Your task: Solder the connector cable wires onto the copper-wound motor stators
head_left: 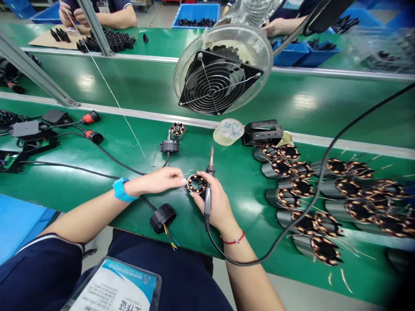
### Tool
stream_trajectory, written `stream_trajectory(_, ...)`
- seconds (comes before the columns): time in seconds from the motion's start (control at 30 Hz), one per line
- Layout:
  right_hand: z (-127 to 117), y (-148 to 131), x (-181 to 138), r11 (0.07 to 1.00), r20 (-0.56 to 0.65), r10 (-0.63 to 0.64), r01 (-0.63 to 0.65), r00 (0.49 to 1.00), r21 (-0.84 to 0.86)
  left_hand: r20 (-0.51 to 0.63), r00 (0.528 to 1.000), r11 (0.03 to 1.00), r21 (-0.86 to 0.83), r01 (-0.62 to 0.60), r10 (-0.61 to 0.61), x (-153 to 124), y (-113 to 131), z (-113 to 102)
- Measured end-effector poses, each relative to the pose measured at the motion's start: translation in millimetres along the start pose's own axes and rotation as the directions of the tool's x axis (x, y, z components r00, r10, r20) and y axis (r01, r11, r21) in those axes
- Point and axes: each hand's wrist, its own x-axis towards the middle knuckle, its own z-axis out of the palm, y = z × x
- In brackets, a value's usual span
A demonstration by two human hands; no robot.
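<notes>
My right hand point(218, 203) is closed around a motor stator point(196, 185), a ring with copper windings, its open end facing up. The same hand holds a soldering iron point(208, 199), its tip pointing away from me. Thin wires stick out from the stator's left side, and my left hand point(167, 179) pinches at them with closed fingertips. Just below my left wrist lies a black round cap point(162, 218) with coloured wires coming out. Farther back, another black cap point(170, 146) rests against a second stator point(177, 130).
A fume fan point(210, 88) hangs over the bench. Behind my hands stand a translucent round tub point(228, 132) and a black iron stand point(263, 133). Several stators point(303, 222) fill the right side. Cabled connectors point(94, 136) lie left. The iron's cord point(285, 233) loops rightward. Co-workers' hands point(76, 16) show beyond.
</notes>
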Motion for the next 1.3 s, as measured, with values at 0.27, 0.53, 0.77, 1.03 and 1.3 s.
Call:
stream_trajectory(0.27,0.4,0.0,0.1,1.0,0.006,0.012,-0.012,1.0,0.019,-0.004,0.999,0.998,-0.043,-0.043,0.043,3.9,6.2,2.2)
stream_trajectory(0.53,1.8,0.0,0.7,0.998,-0.117,0.045,-0.049,0.992,-0.035,0.044,0.997,0.973,-0.221,0.065,-0.057,6.5,7.9,5.0)
stream_trajectory(0.77,3.7,1.9,0.7,0.996,-0.138,0.067,-0.074,0.988,-0.048,0.056,0.998,0.994,-0.107,0.009,-0.003,-1.7,3.8,6.1)
stream_trajectory(1.03,-2.4,6.3,0.2,0.998,-0.094,0.063,-0.065,0.994,-0.024,0.174,0.984,1.0,0.005,-0.028,0.027,-0.4,17.1,9.0)
stream_trajectory(1.3,-15.0,7.1,0.8,0.99,-0.109,0.065,-0.05,0.992,0.135,0.262,0.96,0.653,0.711,-0.26,0.097,-67.6,27.2,15.9)
